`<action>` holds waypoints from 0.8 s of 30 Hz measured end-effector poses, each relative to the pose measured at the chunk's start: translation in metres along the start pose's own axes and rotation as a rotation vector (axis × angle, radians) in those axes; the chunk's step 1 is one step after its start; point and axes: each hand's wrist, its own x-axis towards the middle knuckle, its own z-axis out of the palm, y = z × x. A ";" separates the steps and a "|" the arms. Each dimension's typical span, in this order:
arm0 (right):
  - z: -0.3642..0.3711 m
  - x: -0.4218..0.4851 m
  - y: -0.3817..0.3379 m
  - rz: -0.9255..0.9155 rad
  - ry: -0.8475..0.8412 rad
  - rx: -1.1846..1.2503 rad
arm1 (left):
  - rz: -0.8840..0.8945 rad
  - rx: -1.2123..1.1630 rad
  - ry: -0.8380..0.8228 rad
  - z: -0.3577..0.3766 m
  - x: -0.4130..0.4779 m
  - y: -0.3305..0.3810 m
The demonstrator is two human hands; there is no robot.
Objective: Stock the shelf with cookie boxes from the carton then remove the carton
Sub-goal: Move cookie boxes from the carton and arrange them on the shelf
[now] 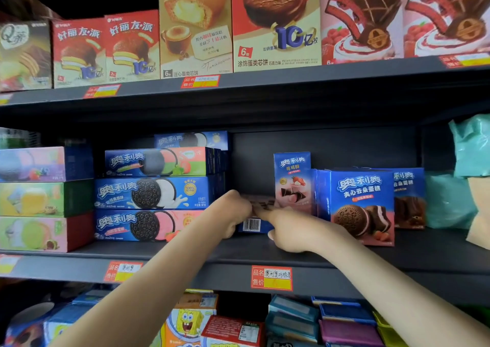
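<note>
Where both forearms rise from the bottom of the frame, packets (pixel 344 317) crowd the level beneath them. Above these, the shelf (pixel 344 264) lip carries a red price tag (pixel 271 278) at centre. On the shelf the left hand (pixel 233 215) curls round the left end of the box (pixel 253 225), which lies flat at frame centre, barcode toward the camera. The right hand (pixel 289 231) pinches its right end, fingers stretched along the top, thumb low. Bare shelf lies before the box, and a dark gap opens behind and above it. A stack (pixel 159 195) of flat boxes stands just left of the left hand. An upright box (pixel 291 179) stands just behind, right of the gap, with cake boxes (pixel 362 206) beside it. Across the top, the upper shelf (pixel 318 73) holds pie boxes (pixel 275 20).
</note>
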 end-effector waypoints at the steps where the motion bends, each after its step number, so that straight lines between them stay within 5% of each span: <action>1: 0.000 -0.001 0.000 -0.013 -0.005 0.002 | -0.003 -0.067 0.016 0.000 0.001 -0.002; 11: 0.007 0.008 0.008 0.002 -0.049 0.021 | 0.172 -0.256 0.068 0.013 -0.003 -0.010; 24: 0.001 0.010 0.015 0.120 0.147 0.062 | 0.354 -0.020 0.125 0.008 -0.028 -0.004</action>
